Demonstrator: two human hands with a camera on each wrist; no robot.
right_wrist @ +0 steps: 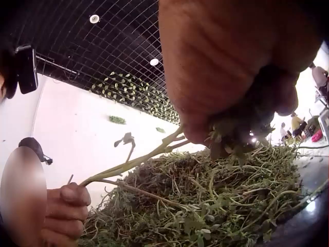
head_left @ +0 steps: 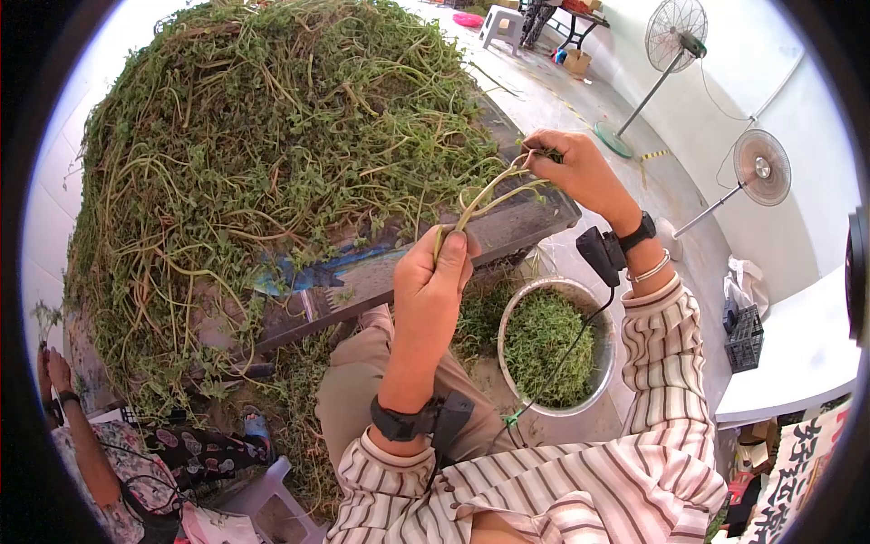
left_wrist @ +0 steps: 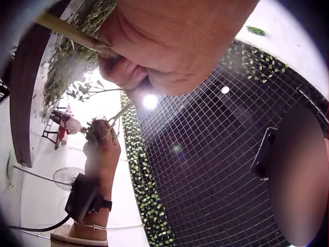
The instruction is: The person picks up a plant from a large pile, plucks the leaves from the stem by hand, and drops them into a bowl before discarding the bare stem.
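Left hand (head_left: 433, 283) pinches stems (head_left: 489, 195), right hand (head_left: 580, 170) grips their leafy end; hands apart near right corner of table (head_left: 521, 233), likely to stretch stems; basin (head_left: 604, 363) below, presumably for reach.

Forked pale-green stem (head_left: 468, 212), aslant midair

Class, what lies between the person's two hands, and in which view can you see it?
Pale green stems stretch from the left hand to the right hand; the head and right wrist views both show this.
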